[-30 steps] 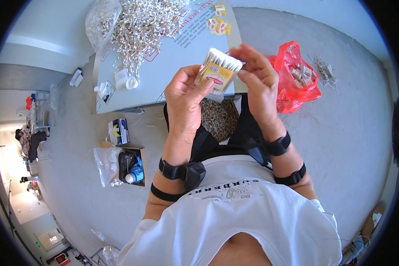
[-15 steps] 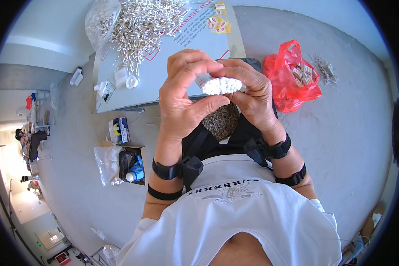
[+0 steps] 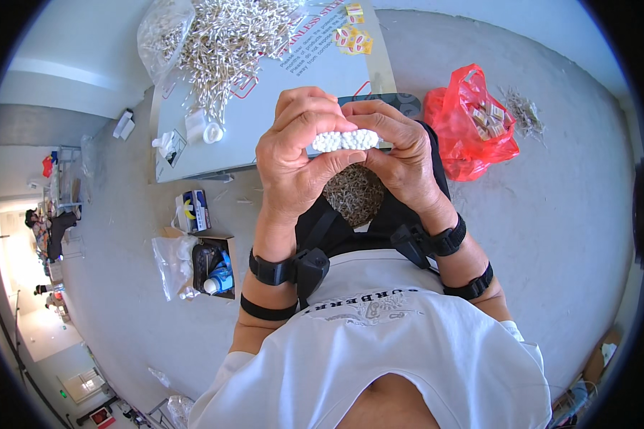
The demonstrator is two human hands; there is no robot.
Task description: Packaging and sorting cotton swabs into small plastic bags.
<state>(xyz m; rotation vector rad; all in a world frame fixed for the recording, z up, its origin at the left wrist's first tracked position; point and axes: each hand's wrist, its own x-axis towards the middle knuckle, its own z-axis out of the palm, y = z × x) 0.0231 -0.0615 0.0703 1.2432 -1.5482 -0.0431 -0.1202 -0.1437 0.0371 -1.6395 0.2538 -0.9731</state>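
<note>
A flat bundle of cotton swabs [image 3: 345,140] is held between my two hands, its white tips facing me in a long, narrow row. My left hand [image 3: 297,146] grips its left side, fingers bent over the top and thumb underneath. From the right, my right hand [image 3: 401,154] pinches the other end, the thumb below and fingers above. Both thumbs nearly meet under the bundle. Below my hands, between my legs, a round container of loose swabs [image 3: 354,196] is partly covered by my hands and wrists.
On the table [image 3: 265,136] lie a big heap of swabs [image 3: 229,43], a clear plastic bag [image 3: 161,43], small yellow packets [image 3: 354,41] and a white jar [image 3: 211,132]. A red plastic bag [image 3: 465,136] with small packs stands right. An open carton [image 3: 222,264] with a blue bottle sits on the floor left.
My hands have drawn closer together and moved slightly left and down. The bundle has become flatter, with its tips pressed into a more even row and less of its side showing.
</note>
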